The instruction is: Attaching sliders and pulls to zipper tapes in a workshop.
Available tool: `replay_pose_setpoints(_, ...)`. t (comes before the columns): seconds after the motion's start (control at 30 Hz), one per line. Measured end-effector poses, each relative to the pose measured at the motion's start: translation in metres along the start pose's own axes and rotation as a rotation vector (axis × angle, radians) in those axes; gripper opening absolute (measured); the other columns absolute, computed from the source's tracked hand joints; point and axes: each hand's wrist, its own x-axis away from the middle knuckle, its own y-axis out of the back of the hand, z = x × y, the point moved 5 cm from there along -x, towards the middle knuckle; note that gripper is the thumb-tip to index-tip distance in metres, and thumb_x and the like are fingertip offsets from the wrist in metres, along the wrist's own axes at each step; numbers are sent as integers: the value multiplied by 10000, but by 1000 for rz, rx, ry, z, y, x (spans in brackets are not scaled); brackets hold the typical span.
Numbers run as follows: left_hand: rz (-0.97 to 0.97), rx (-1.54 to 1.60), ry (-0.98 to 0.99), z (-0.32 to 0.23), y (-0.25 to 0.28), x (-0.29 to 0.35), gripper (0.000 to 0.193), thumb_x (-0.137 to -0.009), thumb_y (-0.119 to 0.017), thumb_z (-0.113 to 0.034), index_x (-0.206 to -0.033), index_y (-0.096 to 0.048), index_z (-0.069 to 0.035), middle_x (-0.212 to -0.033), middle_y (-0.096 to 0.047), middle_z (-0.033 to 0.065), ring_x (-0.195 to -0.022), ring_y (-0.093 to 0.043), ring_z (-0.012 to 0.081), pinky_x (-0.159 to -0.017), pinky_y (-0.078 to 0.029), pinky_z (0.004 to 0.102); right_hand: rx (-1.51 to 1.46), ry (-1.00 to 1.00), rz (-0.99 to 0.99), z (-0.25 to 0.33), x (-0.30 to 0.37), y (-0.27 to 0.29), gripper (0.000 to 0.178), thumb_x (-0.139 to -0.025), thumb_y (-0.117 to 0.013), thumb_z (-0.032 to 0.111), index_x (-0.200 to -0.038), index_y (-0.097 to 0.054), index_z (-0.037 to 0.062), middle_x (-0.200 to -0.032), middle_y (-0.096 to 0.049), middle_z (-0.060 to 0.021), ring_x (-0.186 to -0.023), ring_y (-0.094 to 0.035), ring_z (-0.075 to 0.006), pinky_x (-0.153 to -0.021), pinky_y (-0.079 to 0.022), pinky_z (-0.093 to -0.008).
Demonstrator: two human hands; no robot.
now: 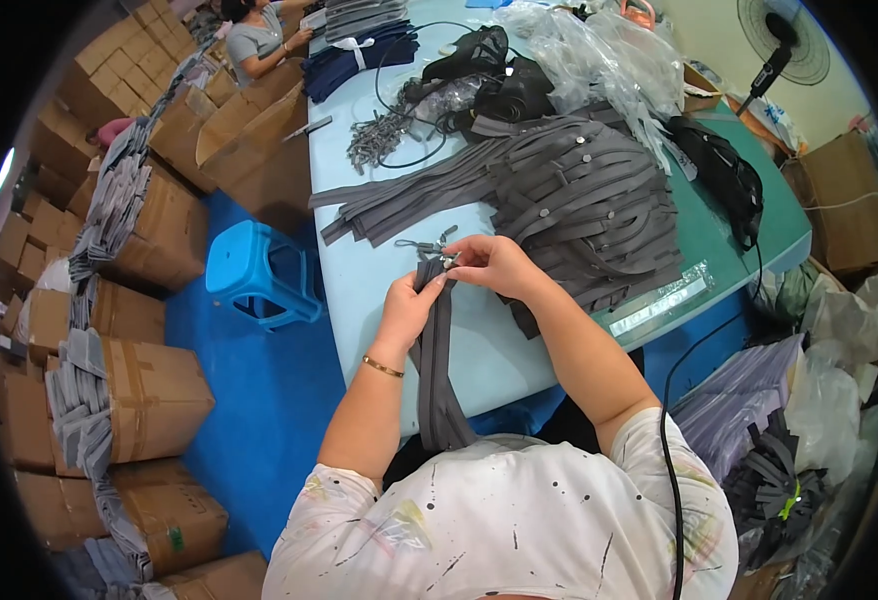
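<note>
My left hand is closed on the upper end of a dark grey zipper tape, which hangs down over the table edge toward my lap. At that end, my right hand pinches a small shiny zipper slider, partly hidden by the fingertips. Just beyond my fingers lie a few loose grey zipper sliders with cord pulls. To the right is a large heap of dark grey zipper tapes, and more straight tapes stretch to its left.
Small grey pulls are piled farther back, near a black cable and clear plastic bags. A black bag lies at the right edge. A blue stool and cardboard boxes stand left. Another person works at the far left.
</note>
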Motion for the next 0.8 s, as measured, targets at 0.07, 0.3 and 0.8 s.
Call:
replay_pose_setpoints(0.07,12,91,64,0,2,1,197,-863,-594,-135,-961,-620,34,-848,-620,7,-746,-536,56,-663,-442,207,-55,28,-8,1,0,0,248,-768,-696,69,-1003,-639,11,-817,-643,-22,-702,-567,-59,-617,-458,-210)
replay_pose_setpoints(0.3,22,116,82,-1,3,5,175,-863,-593,-114,-975,-623,17,-857,-623,7,-735,-543,52,-648,-434,199,-71,-37,-42,8,3,-4,201,-774,-695,93,-954,-658,9,-782,-645,-24,-700,-573,-64,-604,-457,-215)
replay_pose_setpoints(0.8,-9,-123,-91,4,3,2,149,-846,-584,-97,-912,-625,30,-745,-588,16,-676,-509,80,-624,-420,227,72,43,-86,10,8,-7,177,-722,-716,107,-862,-678,5,-738,-664,-86,-666,-618,-123,-627,-489,-242)
